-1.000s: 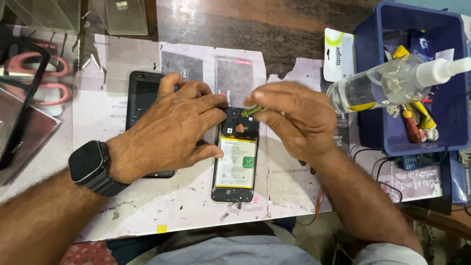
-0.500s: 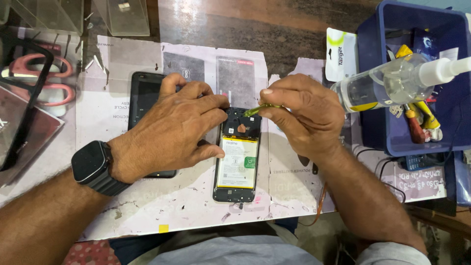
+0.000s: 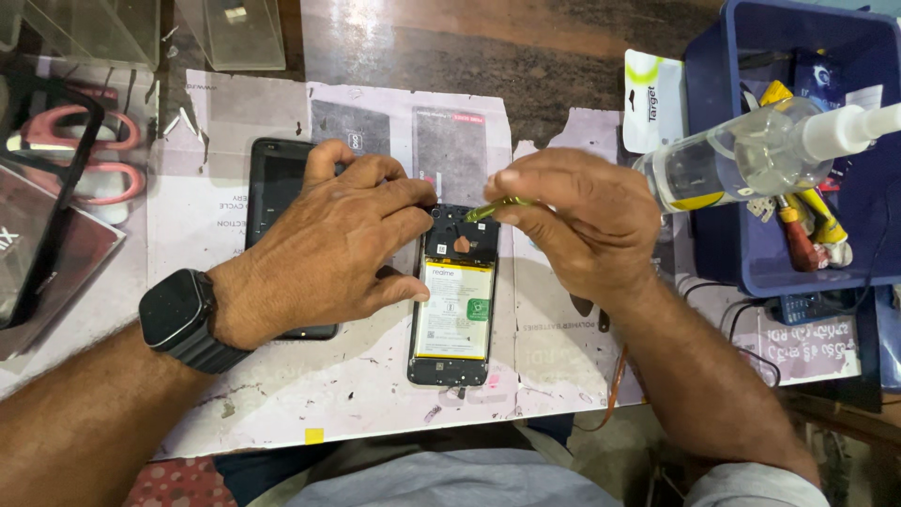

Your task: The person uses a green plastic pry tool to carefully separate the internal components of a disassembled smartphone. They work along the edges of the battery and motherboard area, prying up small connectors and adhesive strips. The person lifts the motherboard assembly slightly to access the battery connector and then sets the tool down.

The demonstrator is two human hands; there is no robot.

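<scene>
1. Nearest the camera, a person's two forearms reach forward over a worn white paper mat (image 3: 235, 404) that covers the bench; a dark smartwatch (image 3: 178, 319) sits on the left wrist.

2. At the centre of the mat lies an opened phone (image 3: 452, 310), back cover off, its white-labelled battery facing up and its dark upper board exposed.

3. The left hand (image 3: 328, 253) lies flat beside the phone, fingers pressed against its upper left edge, apparently to keep the body from sliding while the board is worked on. It clamps nothing; it simply braces.

4. The right hand (image 3: 582, 221) is pinched shut on a slim yellow-green tool (image 3: 493, 208), whose tip points down at the top of the phone, just over the board. The two hands are close together, meeting over the phone's upper end.

5. Partly under the left hand rests a second dark phone (image 3: 277, 188), screen up, set aside on the mat.

6. Further right stands a blue plastic bin (image 3: 723, 188) holding screwdrivers, with a clear spray bottle (image 3: 751, 155) lying across its rim, within easy reach.

7. At far left, pink-handled scissors (image 3: 70, 150) lie under a black frame.
</scene>
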